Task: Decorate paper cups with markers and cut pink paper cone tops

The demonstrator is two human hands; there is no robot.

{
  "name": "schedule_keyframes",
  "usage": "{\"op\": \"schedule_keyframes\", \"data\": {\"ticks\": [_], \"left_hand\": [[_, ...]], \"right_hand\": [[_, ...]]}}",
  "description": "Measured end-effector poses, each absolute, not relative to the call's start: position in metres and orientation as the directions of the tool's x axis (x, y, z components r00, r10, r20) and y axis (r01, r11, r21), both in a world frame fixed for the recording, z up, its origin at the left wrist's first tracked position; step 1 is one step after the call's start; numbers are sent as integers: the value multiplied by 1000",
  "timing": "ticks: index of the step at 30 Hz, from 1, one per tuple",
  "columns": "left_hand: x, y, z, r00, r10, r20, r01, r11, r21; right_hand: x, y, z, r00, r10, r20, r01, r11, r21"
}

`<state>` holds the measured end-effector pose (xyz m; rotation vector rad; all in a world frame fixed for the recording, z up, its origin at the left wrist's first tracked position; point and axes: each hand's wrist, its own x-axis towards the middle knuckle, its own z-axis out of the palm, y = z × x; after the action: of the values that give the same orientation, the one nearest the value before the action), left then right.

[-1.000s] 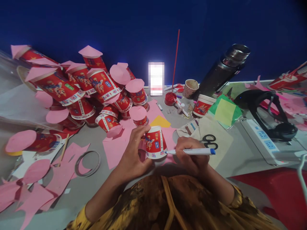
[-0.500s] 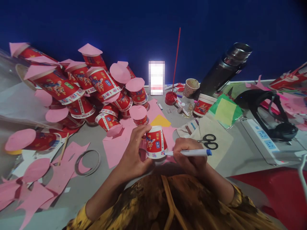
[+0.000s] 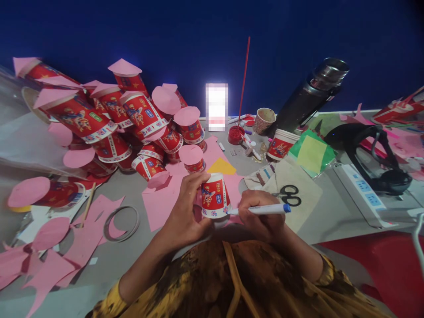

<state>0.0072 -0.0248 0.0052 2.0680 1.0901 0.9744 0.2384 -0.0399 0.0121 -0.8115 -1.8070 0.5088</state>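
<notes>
A red and white paper cup [image 3: 214, 197] with printed figures stands bottom-up or upright, I cannot tell which, in front of my chest. My left hand [image 3: 189, 212] is closed round its left side, thumb low and fingers at the top. In my right hand [image 3: 260, 214] is a white marker pen [image 3: 268, 209] with a blue end, gripped like a writing tool. The pen's blue tip meets the cup's patterned lower band at the right. Beneath the cup lies pink paper [image 3: 155, 207], with a yellow paper piece [image 3: 221, 166] just behind it.
Red cups with pink paper tops [image 3: 142, 115] are heaped at the left. Pink scraps [image 3: 49, 269] and a tape roll [image 3: 121, 224] lie nearer. To the right are scissors [image 3: 289, 195], stacked cups [image 3: 282, 144], a black flask [image 3: 308, 97] and a power strip [image 3: 359, 194].
The cup has turned very slightly in my left hand. My right hand holds the pen at almost the same spot on the lower band.
</notes>
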Motion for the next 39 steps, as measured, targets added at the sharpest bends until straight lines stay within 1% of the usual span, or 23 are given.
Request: {"op": "schedule_keyframes", "data": {"ticks": [6, 14, 19, 24, 30, 39], "left_hand": [[8, -26, 5, 391, 862, 324, 413, -479, 775], [7, -25, 2, 393, 860, 327, 391, -478, 787], [7, -25, 2, 381, 874, 300, 367, -441, 819], [8, -25, 2, 371, 888, 271, 357, -406, 841], [8, -25, 4, 372, 888, 271, 365, -408, 837], [8, -25, 0, 378, 885, 273, 342, -407, 847]], "right_hand": [[238, -40, 14, -260, 735, 627, 311, 678, -666], [240, -41, 14, -162, 775, 611, 307, 628, -715], [240, -41, 13, -183, 771, 610, 299, 635, -713], [240, -40, 11, -163, 765, 623, 303, 639, -707], [241, -41, 13, -188, 766, 615, 331, 639, -694], [240, -40, 14, -216, 757, 617, 329, 652, -684]]}}
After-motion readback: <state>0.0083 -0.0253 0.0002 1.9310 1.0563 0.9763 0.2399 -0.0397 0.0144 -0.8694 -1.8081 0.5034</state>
